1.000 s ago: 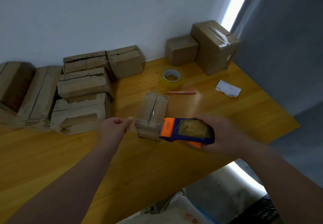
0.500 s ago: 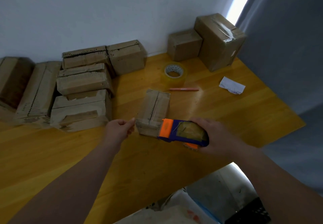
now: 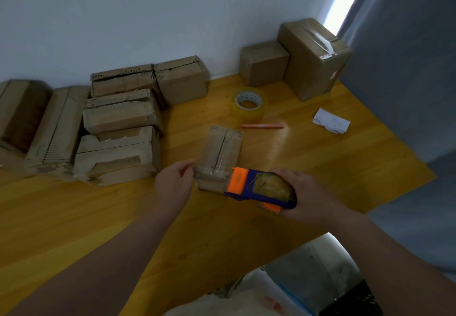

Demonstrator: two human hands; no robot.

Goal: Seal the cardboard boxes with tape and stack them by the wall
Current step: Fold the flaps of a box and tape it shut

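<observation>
1. Cardboard small box [image 3: 219, 157] sits mid-counter [image 3: 320, 167] with its flap seam running 12 to 6. Its near end is just ahead of both hands, and a glossy tape band shows across that end.
2. Right hand [image 3: 306, 197]: grip clamped round the blue-orange tape dispenser [image 3: 261, 187]. The orange nose touches the box's near corner at its 4 o'clock.
3. Left hand [image 3: 174, 182]: thumb and forefinger are pinched together on the box's near edge at its 8 o'clock. Whether tape end or bare cardboard is under them, cannot tell.
4. Judged step: running a strip across the near end. Stacking by the wall [image 3: 148, 19] is not yet done.
5. Risk: the box is light, so a dispenser pull toward 3 o'clock could drag or spin it if the left pinch slips.
6. Risk: a slack or skewed strip could wrinkle, stick to itself, or miss the seam and leave the flaps loose.
7. Risk: a bad cut angle could stretch the tape instead of cutting it and peel the laid part back off.
8. Rest:
   - A spare tape roll [image 3: 249, 104] lies at 12 o'clock of the box, with a pen [image 3: 262, 126] just in front of it.
   - A paper scrap [image 3: 330, 123] lies at 2 o'clock.
   - Two taped boxes [image 3: 313, 56] stand against the wall at 1 o'clock.
   - A pile of ragged boxes [image 3: 118, 143] sits at 9–10 o'clock.
</observation>
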